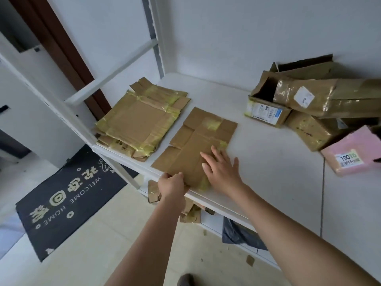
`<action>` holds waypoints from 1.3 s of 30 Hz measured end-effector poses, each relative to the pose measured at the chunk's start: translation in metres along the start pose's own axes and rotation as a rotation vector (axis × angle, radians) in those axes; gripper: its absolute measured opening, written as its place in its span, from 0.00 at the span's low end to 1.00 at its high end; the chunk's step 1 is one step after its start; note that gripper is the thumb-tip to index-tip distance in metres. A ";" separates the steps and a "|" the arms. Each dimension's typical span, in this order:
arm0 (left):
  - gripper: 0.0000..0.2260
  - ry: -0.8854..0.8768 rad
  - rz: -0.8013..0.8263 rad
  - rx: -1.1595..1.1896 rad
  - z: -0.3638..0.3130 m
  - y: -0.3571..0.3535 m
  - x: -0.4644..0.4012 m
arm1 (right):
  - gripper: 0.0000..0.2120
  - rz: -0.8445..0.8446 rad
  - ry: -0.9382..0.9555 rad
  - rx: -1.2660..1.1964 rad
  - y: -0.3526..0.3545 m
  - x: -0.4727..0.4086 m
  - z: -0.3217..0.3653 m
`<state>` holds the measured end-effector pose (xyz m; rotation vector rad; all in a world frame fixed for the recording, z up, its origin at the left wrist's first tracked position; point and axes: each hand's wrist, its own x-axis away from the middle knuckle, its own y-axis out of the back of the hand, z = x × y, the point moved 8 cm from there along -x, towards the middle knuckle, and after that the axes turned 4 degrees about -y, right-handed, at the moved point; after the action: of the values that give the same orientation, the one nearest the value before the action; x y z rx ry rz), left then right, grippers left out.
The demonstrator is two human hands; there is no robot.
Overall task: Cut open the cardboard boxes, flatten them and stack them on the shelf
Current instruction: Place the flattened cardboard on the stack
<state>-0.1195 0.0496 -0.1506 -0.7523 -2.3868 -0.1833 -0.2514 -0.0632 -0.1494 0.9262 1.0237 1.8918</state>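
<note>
Head view. A white shelf (268, 162) runs across the frame, set against a white wall, with white uprights and a crossbar at its left end. Beyond the left end stand a dark brown door frame and a pale tiled floor (115, 240) carrying a dark doormat (68, 195) printed with "WELCOME HOME". Small cardboard scraps (190, 214) lie under the shelf edge and on the floor, beside a dark plastic bag (239, 234).

On the shelf, far left: a stack of flattened boxes (138, 120) with yellow-green tape along the seams. Far right: a pile of uncut boxes (309, 100) — one open-ended, several wrapped in glossy tape — and a pink parcel (354, 151) with a printed label at the right edge.

The flattened box (193, 141) lies flat on the shelf just right of the stack, its near end reaching the front edge of the shelf.

The left hand (172, 185) is curled over the near left corner of the flattened box, thumb on top, gripping the edge at the shelf front. The right hand (221, 170) rests palm down on the near right part of the same box — fingers spread and extended toward the far side.
</note>
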 end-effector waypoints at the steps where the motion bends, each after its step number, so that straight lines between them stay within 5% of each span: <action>1: 0.06 -0.034 0.027 -0.003 -0.005 -0.003 -0.002 | 0.21 -0.030 -0.019 -0.031 0.002 -0.005 0.000; 6: 0.15 -0.318 0.126 -0.063 -0.049 -0.016 0.006 | 0.21 -0.474 0.048 -0.360 0.037 0.003 0.017; 9: 0.10 -0.358 0.106 -0.002 -0.081 -0.009 -0.008 | 0.20 -0.546 0.149 -0.388 0.056 -0.018 0.049; 19: 0.06 -0.171 -0.114 -0.003 -0.138 0.065 -0.122 | 0.21 -0.156 0.169 -0.081 0.028 -0.136 0.155; 21: 0.03 -0.200 -0.159 -0.121 -0.144 0.076 -0.134 | 0.22 -0.098 0.159 -0.021 0.017 -0.149 0.155; 25: 0.28 -0.636 -0.306 -0.810 -0.178 0.080 -0.129 | 0.22 -0.089 0.160 0.111 0.006 -0.164 0.151; 28: 0.27 -0.893 -0.173 -1.175 -0.178 0.060 -0.134 | 0.21 -0.112 0.169 0.133 -0.002 -0.169 0.151; 32: 0.23 -0.803 0.090 -1.279 -0.159 0.053 -0.160 | 0.22 -0.098 0.153 0.119 -0.008 -0.177 0.150; 39: 0.24 -0.712 0.188 -1.485 -0.153 0.053 -0.166 | 0.23 0.024 0.100 0.162 -0.012 -0.178 0.148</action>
<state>0.0969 -0.0314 -0.1318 -1.8797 -2.4265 -2.0018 -0.0439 -0.1674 -0.1402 0.9468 1.2463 1.9128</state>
